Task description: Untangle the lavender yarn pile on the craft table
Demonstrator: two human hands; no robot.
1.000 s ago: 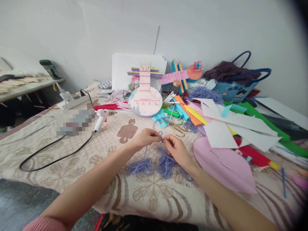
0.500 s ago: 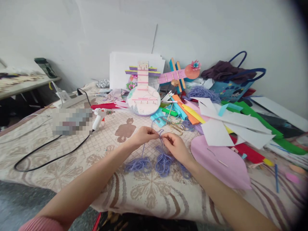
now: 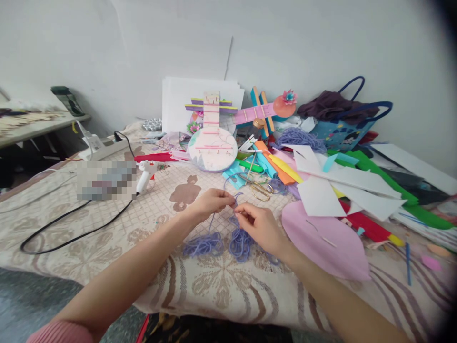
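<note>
Purple yarn runs between my two hands above the middle of the table. My left hand point(image 3: 216, 201) pinches the yarn, and a short bent strand sticks up past its fingertips. Just beside it, slightly lower, my right hand point(image 3: 259, 224) is closed in a pinch on the yarn below. Loose yarn bundles lie beneath: one purple yarn bundle point(image 3: 203, 245) to the left and another yarn bundle point(image 3: 240, 244) under my right fingers. A third, by my right wrist, is mostly hidden. Gold-handled scissors point(image 3: 262, 190) rest just beyond my hands.
A white glue gun point(image 3: 145, 176) with a black cord lies at left. Ahead stands a decorated paper instrument model point(image 3: 213, 148). To the right are a pink paper piece point(image 3: 326, 247), white board scraps point(image 3: 321, 197) and a blue bag point(image 3: 342, 136). More purple yarn point(image 3: 302, 139) sits behind.
My right hand has moved slightly down and left along the yarn, its fingers curling more tightly. My left hand holds its place.
</note>
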